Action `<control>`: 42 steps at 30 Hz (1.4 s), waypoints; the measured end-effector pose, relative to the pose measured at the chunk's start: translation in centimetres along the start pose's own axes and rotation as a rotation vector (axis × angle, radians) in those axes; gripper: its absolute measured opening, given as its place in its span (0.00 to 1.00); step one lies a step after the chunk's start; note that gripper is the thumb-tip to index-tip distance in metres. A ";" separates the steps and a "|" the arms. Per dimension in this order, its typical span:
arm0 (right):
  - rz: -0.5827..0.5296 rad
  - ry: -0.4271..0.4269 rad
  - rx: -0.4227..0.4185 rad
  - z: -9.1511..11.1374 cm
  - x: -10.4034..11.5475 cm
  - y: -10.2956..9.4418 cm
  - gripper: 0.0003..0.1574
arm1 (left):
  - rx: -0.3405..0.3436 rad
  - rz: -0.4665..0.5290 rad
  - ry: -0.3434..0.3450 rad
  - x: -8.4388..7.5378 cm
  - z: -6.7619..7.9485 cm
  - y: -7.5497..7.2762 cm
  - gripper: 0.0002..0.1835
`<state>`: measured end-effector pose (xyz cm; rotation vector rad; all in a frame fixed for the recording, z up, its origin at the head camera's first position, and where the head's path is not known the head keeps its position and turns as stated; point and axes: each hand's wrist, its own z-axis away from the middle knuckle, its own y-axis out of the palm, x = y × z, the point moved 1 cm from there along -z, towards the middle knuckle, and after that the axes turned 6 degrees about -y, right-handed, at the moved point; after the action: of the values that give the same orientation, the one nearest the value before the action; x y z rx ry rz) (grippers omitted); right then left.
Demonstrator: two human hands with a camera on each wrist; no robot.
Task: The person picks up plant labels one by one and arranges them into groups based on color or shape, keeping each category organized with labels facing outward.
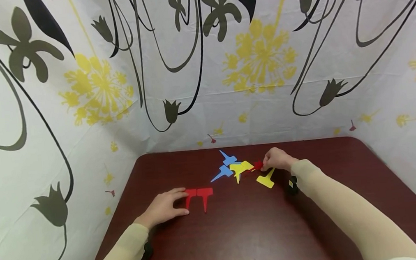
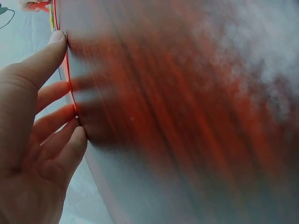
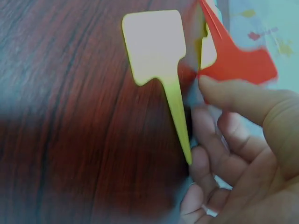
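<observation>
At the worktop (image 1: 258, 233), your right grip (image 1: 278, 158) is pinching a red tag (image 3: 243, 65), likely light, bendy, best held by its head; left grip (image 1: 168, 206) resting spread.

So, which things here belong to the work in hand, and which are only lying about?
In the work, it seems:
red tag pinched by the right hand
two red tags at the left hand

Only lying about, perhaps for later:
yellow tags
blue tags
</observation>
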<state>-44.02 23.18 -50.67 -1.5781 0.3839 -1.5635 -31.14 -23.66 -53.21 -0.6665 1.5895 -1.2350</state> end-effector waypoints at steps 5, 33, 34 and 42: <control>-0.070 -0.055 0.026 0.7 -0.3 -0.2 0.07 | 0.006 -0.001 0.003 0.1 0.0 0.0 0.36; 0.316 0.021 -0.049 1.5 3.0 3.1 0.22 | 0.003 0.013 -0.016 -0.1 0.0 0.1 0.36; 0.336 0.001 -0.057 1.5 3.0 3.2 0.22 | 0.003 0.011 -0.016 -0.1 0.0 0.1 0.36; 0.101 -0.093 -0.041 2.2 2.8 3.1 0.19 | -0.004 0.014 -0.017 -0.2 0.1 0.0 0.36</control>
<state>-40.44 20.12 -50.77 -1.6305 0.4397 -1.4089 -30.91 -23.51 -53.14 -0.6662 1.5803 -1.2131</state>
